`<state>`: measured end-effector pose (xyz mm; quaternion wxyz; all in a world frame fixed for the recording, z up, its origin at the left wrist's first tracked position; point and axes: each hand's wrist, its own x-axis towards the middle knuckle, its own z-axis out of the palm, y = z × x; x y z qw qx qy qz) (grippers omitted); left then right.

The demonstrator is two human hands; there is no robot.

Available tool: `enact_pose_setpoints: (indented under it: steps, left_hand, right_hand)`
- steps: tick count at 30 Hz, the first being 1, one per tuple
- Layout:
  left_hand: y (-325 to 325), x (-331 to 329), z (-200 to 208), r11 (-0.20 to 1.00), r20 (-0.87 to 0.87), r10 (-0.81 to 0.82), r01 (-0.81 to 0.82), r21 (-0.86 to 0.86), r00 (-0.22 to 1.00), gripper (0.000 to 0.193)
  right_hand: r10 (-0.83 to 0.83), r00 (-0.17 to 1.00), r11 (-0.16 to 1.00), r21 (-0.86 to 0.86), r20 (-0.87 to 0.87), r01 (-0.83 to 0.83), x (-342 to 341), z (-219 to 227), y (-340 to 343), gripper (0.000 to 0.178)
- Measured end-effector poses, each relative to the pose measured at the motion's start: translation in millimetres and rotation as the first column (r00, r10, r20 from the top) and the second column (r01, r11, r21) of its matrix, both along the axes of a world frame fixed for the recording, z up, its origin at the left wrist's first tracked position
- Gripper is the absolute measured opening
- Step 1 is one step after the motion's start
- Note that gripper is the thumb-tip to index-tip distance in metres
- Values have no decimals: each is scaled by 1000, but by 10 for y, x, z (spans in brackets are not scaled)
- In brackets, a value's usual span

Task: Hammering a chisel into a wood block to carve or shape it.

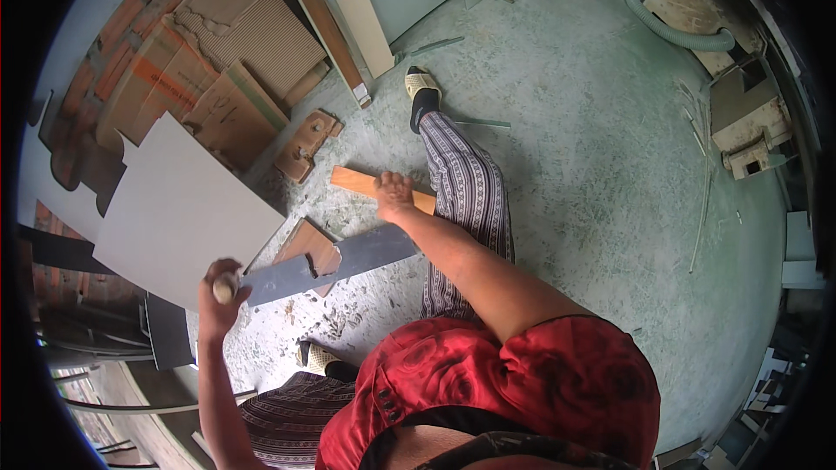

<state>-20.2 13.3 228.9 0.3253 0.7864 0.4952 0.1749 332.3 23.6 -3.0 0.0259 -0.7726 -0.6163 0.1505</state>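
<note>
Brown wood sits under the gray strip. At the strip's left end, the left grip curls around a pale knob. Past the strip, the right grip clutches an orange board, partly hidden by a leg.

Soft light covers the floor; fisheye edges bend into black.

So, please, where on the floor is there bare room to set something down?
Widest: the floor between the forward trouser leg and the thin strips at right. A smaller patch lies between the forward slipper, orange wooden strip and brown scrap. It is crowded at left: cardboard sheets, white panel, and the dark board by the left hand.
</note>
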Motion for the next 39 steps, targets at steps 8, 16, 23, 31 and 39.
enact_pose_setpoints:
  steps: [8,16,23,31,39]
  left_hand:
    - [-397,-473,143,989,-233,-102,72,-131,967,42]
    - [-369,-714,17,954,-199,-78,15,-299,977,40]
    - [-501,-917,78,927,-364,-34,-107,-359,931,42]
    - [-454,-924,129,910,-329,-15,-124,-397,944,40]
    - [-514,-1019,43,898,-360,2,-160,-409,933,42]
  right_hand:
    - [415,893,871,-208,-174,-445,-473,-88,-269,76]
    - [590,807,765,-333,23,-551,-636,-251,-342,104]
    - [662,746,739,-229,75,-634,-894,-417,-400,114]
    - [610,788,764,-325,82,-558,-896,-338,-303,122]
    - [555,832,763,-403,8,-505,-913,-324,-252,129]
